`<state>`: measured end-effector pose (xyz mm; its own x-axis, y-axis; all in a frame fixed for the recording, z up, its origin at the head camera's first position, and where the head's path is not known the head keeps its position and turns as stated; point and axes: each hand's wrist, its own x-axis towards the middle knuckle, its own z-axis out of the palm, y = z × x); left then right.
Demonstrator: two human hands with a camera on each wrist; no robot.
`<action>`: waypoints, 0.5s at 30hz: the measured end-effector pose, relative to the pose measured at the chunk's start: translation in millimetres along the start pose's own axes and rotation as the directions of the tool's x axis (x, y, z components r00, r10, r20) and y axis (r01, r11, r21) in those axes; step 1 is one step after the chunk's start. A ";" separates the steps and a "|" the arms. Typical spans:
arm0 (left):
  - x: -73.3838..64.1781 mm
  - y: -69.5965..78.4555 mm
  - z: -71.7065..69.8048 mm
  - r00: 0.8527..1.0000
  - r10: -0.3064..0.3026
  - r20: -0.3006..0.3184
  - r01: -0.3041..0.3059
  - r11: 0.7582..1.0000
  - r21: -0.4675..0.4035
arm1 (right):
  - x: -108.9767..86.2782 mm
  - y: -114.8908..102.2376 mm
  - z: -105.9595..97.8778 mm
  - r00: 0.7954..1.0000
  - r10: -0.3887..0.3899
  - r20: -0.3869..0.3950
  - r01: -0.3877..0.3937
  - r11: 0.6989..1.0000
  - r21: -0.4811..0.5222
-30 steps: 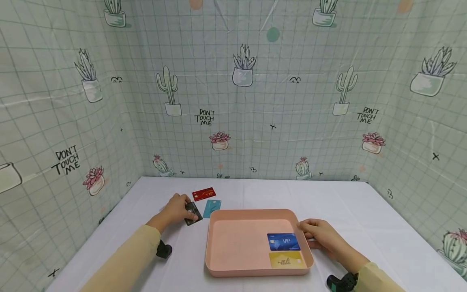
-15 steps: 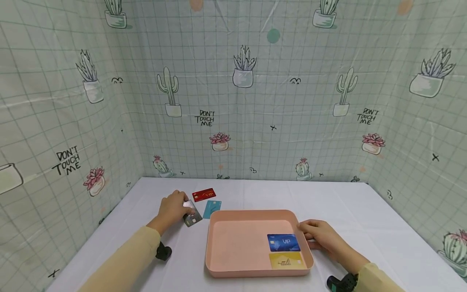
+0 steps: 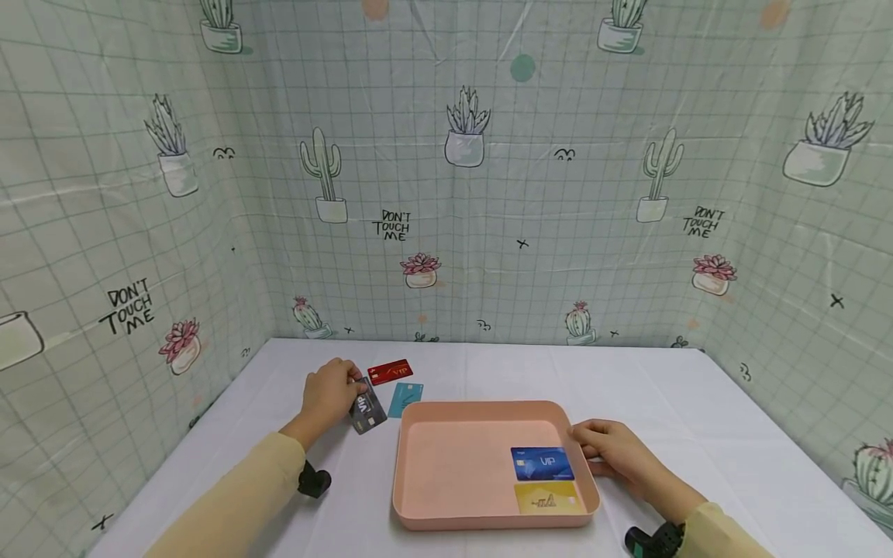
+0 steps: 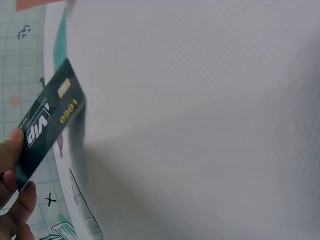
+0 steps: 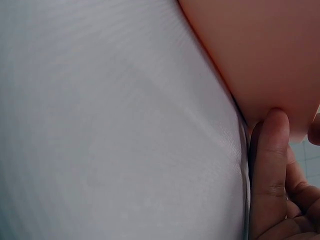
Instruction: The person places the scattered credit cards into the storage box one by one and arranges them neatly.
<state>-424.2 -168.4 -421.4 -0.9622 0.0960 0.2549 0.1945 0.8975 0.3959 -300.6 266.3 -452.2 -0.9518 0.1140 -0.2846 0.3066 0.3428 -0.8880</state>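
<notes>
My left hand (image 3: 331,394) pinches a black VIP card (image 3: 367,411) by its far end, thumb on the printed face. Seen from the left wrist, the card (image 4: 50,115) tilts above the white cloth, its chip end pointing away from the fingers. A red VIP card (image 3: 391,372) and a teal card (image 3: 405,398) lie just beyond it on the table. My right hand (image 3: 617,449) holds the right rim of a pink tray (image 3: 453,465); in the right wrist view a digit presses the tray's outer wall (image 5: 260,60). Inside the tray lie a blue VIP card (image 3: 543,463) and a yellow card (image 3: 547,498).
White cloth covers the table (image 3: 488,372), and a cactus-print curtain (image 3: 519,287) closes off its back and both sides. The teal card lies right by the tray's far left corner. Each wrist carries a small black camera (image 3: 314,480).
My left hand has shifted slightly up and back along the black card, uncovering more of its face; its sheen brightened briefly, then darkened. The right hand and tray stay put.
</notes>
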 end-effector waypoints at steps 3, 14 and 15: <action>-1.1 2.3 -2.9 1.000 -0.010 -0.016 0.008 0.996 -0.089 | 0.7 -0.2 0.0 1.000 -0.001 0.002 0.001 1.000 -0.008; 1.8 8.9 -0.5 0.966 -0.237 0.098 0.255 0.848 -0.464 | -0.9 0.3 0.3 1.000 -0.001 0.004 0.001 1.000 0.007; 2.2 8.7 -0.4 0.961 -0.252 0.111 0.274 0.833 -0.481 | -1.1 0.0 0.3 1.000 -0.005 0.009 0.005 1.000 0.006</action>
<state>-424.6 -160.6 -417.0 -0.9952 -0.0863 0.0470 -0.0103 0.5670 0.8236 -299.5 265.9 -452.0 -0.9534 0.1041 -0.2831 0.3016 0.3380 -0.8915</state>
